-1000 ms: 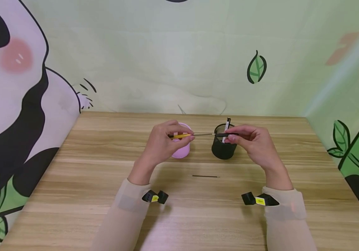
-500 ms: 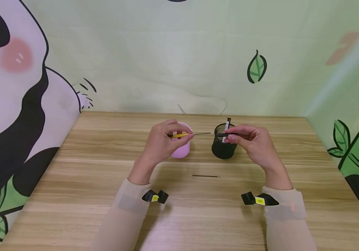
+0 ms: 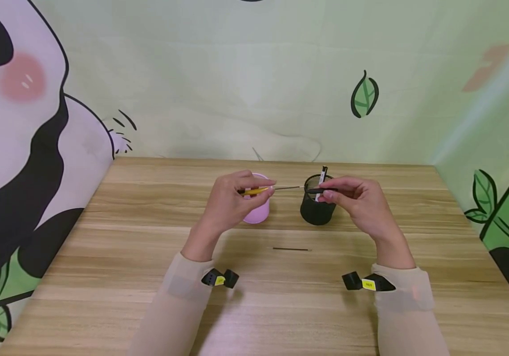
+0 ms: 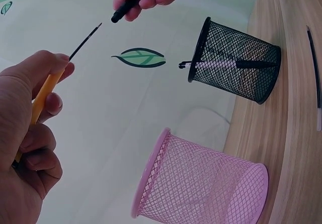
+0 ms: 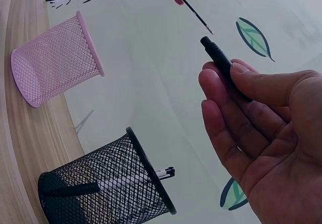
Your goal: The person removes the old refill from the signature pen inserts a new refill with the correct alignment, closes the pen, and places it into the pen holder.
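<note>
My left hand (image 3: 232, 200) pinches a yellow pen barrel (image 4: 44, 97) between thumb and fingers. A thin dark ink refill (image 4: 84, 43) sticks out of the barrel, its tip pointing right. Opposite it, my right hand (image 3: 361, 200) pinches a black ribbed pen grip section (image 5: 221, 63), its narrow end facing the refill. In both wrist views a small gap shows between the refill tip and the grip section. Both hands are raised over the table, in front of a pink mesh pen cup (image 3: 256, 215) and a black mesh pen cup (image 3: 317, 211).
A loose ink refill (image 3: 292, 249) lies on the wooden table (image 3: 290, 306) in front of the cups. One white and black pen (image 5: 161, 174) leans inside the black cup. Behind the table hangs a pale green backdrop (image 3: 218, 99) with panda and leaf drawings.
The refill and yellow barrel have tilted slightly, with the left fingers shifting a little on the barrel. The right hand stays in place with the grip section.
</note>
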Action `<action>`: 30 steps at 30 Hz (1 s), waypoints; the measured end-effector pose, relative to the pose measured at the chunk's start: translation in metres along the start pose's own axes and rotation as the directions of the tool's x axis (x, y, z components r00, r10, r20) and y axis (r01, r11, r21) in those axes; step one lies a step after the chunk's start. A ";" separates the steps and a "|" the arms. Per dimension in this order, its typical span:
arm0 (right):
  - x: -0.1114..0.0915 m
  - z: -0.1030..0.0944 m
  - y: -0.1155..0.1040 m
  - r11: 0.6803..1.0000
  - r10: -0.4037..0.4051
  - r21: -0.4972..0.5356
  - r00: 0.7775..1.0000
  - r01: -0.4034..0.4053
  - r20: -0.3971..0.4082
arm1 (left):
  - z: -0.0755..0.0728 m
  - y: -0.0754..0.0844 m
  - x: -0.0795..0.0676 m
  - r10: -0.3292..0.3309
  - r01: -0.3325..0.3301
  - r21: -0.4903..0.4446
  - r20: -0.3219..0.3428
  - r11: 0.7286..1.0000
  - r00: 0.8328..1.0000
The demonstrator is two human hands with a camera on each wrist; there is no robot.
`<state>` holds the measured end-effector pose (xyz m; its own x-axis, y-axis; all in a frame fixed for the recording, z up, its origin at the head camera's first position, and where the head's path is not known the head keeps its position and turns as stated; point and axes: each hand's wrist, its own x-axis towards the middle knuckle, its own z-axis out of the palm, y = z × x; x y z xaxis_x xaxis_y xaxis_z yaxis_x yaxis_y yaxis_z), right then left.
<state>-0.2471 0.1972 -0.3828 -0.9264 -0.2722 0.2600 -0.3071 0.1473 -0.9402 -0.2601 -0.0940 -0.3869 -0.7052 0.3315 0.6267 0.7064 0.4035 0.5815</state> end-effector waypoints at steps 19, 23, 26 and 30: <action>0.000 0.000 0.000 0.999 0.021 -0.040 1.000 -0.021 0.004 | 0.000 -0.003 0.000 -0.005 0.005 0.013 -0.004 1.000 1.000; 0.000 -0.001 0.001 0.999 0.018 -0.047 1.000 -0.017 0.020 | 0.001 -0.003 0.000 0.006 -0.006 0.023 -0.013 1.000 1.000; 0.000 -0.001 0.001 0.999 0.015 -0.046 0.999 -0.013 0.032 | 0.000 -0.003 0.000 0.004 -0.004 0.023 -0.014 1.000 1.000; 0.000 -0.001 0.002 0.999 0.020 -0.047 0.999 -0.018 0.045 | 0.000 -0.002 0.001 -0.003 0.003 0.017 -0.010 1.000 1.000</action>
<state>-0.2481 0.1988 -0.3843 -0.9218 -0.3114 0.2307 -0.3002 0.1972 -0.9333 -0.2620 -0.0944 -0.3877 -0.7067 0.3214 0.6303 0.7031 0.4187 0.5748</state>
